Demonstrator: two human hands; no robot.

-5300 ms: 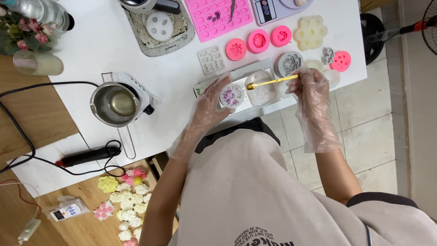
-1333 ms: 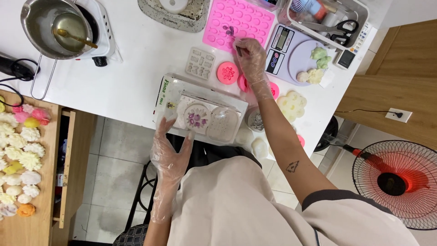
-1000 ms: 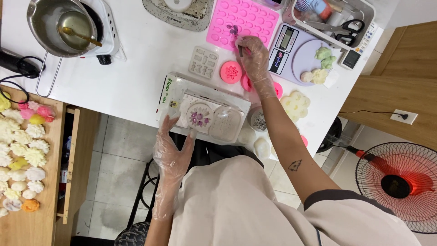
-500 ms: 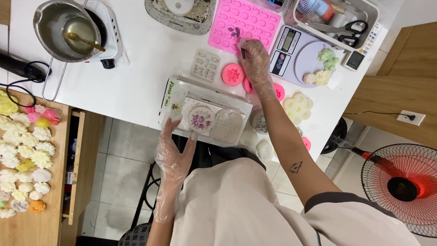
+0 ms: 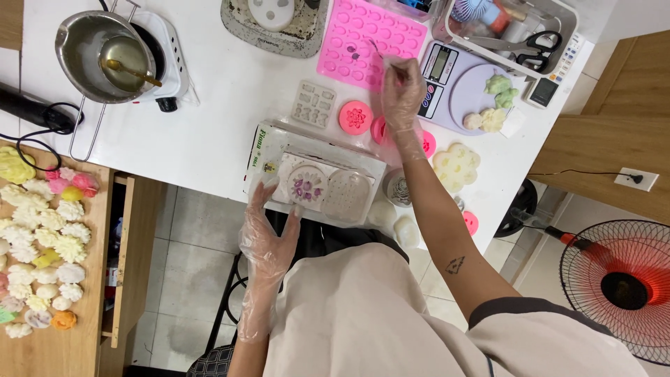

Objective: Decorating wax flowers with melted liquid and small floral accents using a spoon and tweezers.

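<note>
Right hand (image 5: 403,91), in a clear plastic glove, is out over the far part of the white desk (image 5: 216,132), its fingers (image 5: 391,70) pinched narrow on a thin stick tool (image 5: 378,53). The tool's long axis slants up and to the left in the head view, its far tip over the pink silicone mould sheet (image 5: 349,38) with rows of round cavities — a small dark spot sits in one of them.

Left hand (image 5: 269,234), gloved too, is at the near desk edge, fingers spread wide and holding nothing, the fingertips resting against the near rim of a pale round mould (image 5: 307,187) with purple petals in its cavities. That mould sits beside a second pale mould (image 5: 347,194), whose contents I cannot make out, both on top of a flat white box (image 5: 279,143).

Containers now: the steel pot (image 5: 98,52) on a small white hotplate (image 5: 171,59) holds a clear yellowish liquid with a spoon (image 5: 129,72) lying in it, handle pointing right. The white tray (image 5: 558,35) at the far right corner carries scissors and assorted small items. On the kitchen scale (image 5: 453,87) — small green and cream flower shapes. Round pink moulds (image 5: 356,117) lie between the box and the sheet. On the wooden side table (image 5: 77,342) at left, a spread of white, yellow and pink flower pieces (image 5: 49,230).
</note>
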